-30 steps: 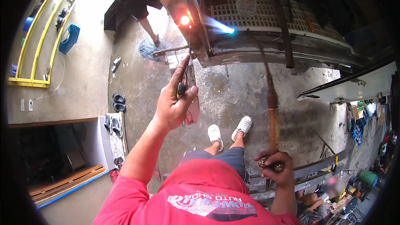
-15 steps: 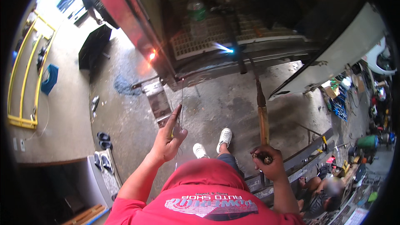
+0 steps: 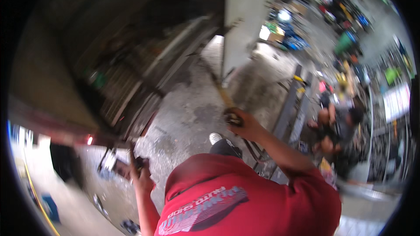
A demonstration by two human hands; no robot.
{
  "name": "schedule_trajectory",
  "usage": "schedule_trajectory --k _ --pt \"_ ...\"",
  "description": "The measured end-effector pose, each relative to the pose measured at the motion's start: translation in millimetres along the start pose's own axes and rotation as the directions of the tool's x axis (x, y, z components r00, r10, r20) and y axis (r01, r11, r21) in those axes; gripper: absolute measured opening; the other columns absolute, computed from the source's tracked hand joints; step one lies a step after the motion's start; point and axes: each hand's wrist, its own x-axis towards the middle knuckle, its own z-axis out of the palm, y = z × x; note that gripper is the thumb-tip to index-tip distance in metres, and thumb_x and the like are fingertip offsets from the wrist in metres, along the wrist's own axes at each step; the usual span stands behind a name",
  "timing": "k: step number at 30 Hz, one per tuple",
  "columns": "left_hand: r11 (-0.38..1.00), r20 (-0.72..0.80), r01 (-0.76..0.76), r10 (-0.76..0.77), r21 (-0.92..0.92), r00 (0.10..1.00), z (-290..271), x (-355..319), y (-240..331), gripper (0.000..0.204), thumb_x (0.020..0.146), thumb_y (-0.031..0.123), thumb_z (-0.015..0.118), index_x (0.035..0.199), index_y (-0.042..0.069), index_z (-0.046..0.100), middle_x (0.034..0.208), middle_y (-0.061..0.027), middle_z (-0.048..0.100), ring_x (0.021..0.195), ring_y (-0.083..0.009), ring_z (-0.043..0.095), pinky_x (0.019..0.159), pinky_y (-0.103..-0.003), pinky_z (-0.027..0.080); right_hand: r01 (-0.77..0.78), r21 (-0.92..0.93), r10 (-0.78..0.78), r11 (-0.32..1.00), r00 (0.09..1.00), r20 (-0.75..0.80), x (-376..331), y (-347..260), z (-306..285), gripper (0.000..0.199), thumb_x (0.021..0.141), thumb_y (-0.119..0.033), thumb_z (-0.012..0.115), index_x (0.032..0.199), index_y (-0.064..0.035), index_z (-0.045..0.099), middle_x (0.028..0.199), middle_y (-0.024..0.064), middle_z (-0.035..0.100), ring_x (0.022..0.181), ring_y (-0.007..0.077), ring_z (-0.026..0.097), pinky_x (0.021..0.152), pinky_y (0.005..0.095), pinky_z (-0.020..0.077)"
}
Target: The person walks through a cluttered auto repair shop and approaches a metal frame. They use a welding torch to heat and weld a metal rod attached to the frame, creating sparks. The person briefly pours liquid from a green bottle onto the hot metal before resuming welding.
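Note:
My right hand (image 3: 244, 124) is closed round the valve end of a gas welding torch, whose brass-coloured handle (image 3: 225, 97) points away from me and to the left. The torch's far end blurs against the open vehicle body, and no flame shows there. Lower left, my left hand (image 3: 141, 175) is up close to the body's bottom edge, its index finger stretched out. It holds thin wires, clear only in the earlier frame and smeared now. A small glowing spot (image 3: 90, 140) sits on the red body panel (image 3: 65, 133) beyond that hand.
A pale open door (image 3: 245, 22) hangs from the body. Inside lies a green-tinted bottle (image 3: 99, 79). Steel beams (image 3: 291, 98) lie on the right, near a seated person (image 3: 343, 124) among tools and parts. A blue container (image 3: 50, 209) stands lower left.
The view has swung right, so the vehicle now fills the left. The bright blue torch flame has gone from sight. Both hands still hold their things; the picture is blurred by motion.

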Motion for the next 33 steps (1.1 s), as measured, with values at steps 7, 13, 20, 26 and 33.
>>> schedule_trajectory --k 7,13,20,26,33 --pt "0.996 -0.087 0.046 -0.040 0.073 0.995 62.3 47.4 38.6 0.071 0.103 0.017 0.062 0.164 0.011 0.028 0.082 0.0041 0.047 0.069 -0.0055 0.042 0.080 -0.030 0.058 -0.240 0.298 0.261 0.924 0.965 -0.033 39.5 58.6 -43.1 0.079 0.095 -0.020 0.072 0.161 -0.0139 0.030 0.087 0.0082 0.064 0.062 0.0158 0.064 0.059 0.0329 0.0545" --pt "0.950 0.073 0.087 -0.113 0.301 0.991 125.7 106.2 93.1 0.070 0.103 0.020 0.064 0.164 0.014 0.031 0.088 0.0022 0.055 0.074 -0.0081 0.051 0.063 -0.025 0.039 -0.445 0.377 0.558 0.812 0.781 -0.280 52.7 165.1 -71.1 0.082 0.091 -0.028 0.078 0.153 0.0016 0.033 0.080 0.0124 0.069 0.060 0.0202 0.068 0.054 0.0349 0.0539" --pt "0.945 0.325 -0.042 -0.070 0.325 0.943 172.3 150.3 91.9 0.068 0.102 0.027 0.066 0.161 0.013 0.037 0.093 -0.0006 0.057 0.077 -0.0122 0.053 0.069 -0.031 0.045 -0.494 0.685 0.836 0.536 0.426 -0.347 -24.0 310.0 -92.1 0.035 0.087 -0.018 0.079 0.105 0.0034 0.058 0.084 0.0135 0.071 0.059 0.0214 0.069 0.052 0.0352 0.0549" --pt "0.899 0.474 -0.049 -0.182 0.434 0.862 185.0 181.8 60.4 0.072 0.101 0.030 0.066 0.163 0.015 0.033 0.110 -0.0060 0.062 0.091 -0.0171 0.061 0.079 -0.032 0.051 -0.720 0.497 0.786 0.484 0.108 -0.609 -127.3 318.9 -61.1 0.048 0.081 -0.017 0.077 0.117 0.0029 0.051 0.089 0.0209 0.072 0.068 0.0309 0.075 0.061 0.0423 0.0609" --pt "0.851 0.723 -0.221 -0.236 0.476 0.650 290.2 156.7 93.2 0.074 0.099 0.024 0.064 0.164 0.015 0.031 0.140 -0.0122 0.057 0.095 -0.0183 0.058 0.089 -0.034 0.053 -0.433 0.690 0.749 0.580 -0.047 -0.660 -218.1 395.4 -19.6 0.080 0.086 -0.009 0.070 0.156 -0.0104 0.032 0.085 0.0132 0.068 0.057 0.0207 0.067 0.049 0.0361 0.0547"
